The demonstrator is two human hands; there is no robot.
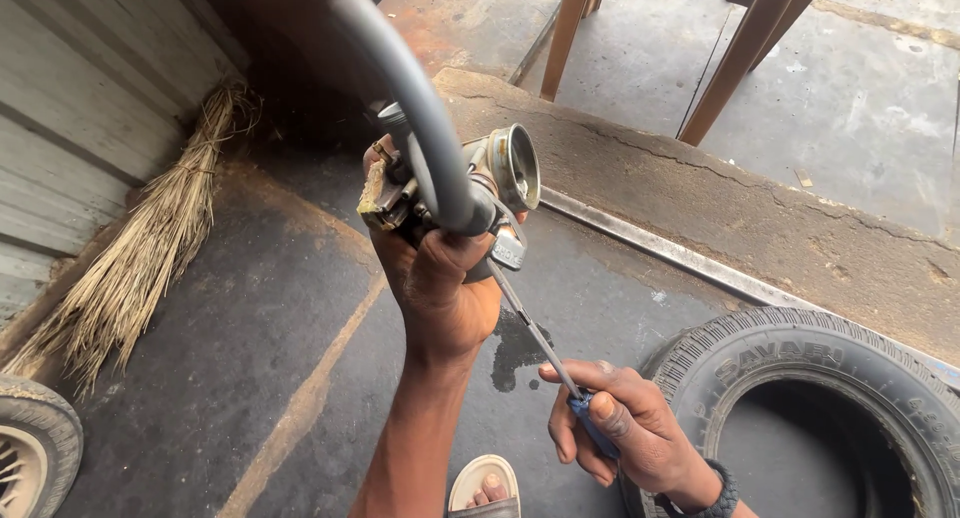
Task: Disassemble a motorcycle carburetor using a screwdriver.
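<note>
Your right hand (625, 428) pinching blue-handled screwdriver (545, 353), shaft angling up to carburetor (470, 193). Your left hand (435, 278) closing tight around carburetor, holding it raised above floor (240, 338), grey hose (420, 98) curving off its top. Tyre (800, 378) lying at right, broom (150, 248) leaning at left wall.

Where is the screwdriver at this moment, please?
In the head view, the screwdriver is right of centre: its blue handle sits in the right hand, beside the tyre, and its shaft reaches up to the carburettor held in the left hand.
</note>
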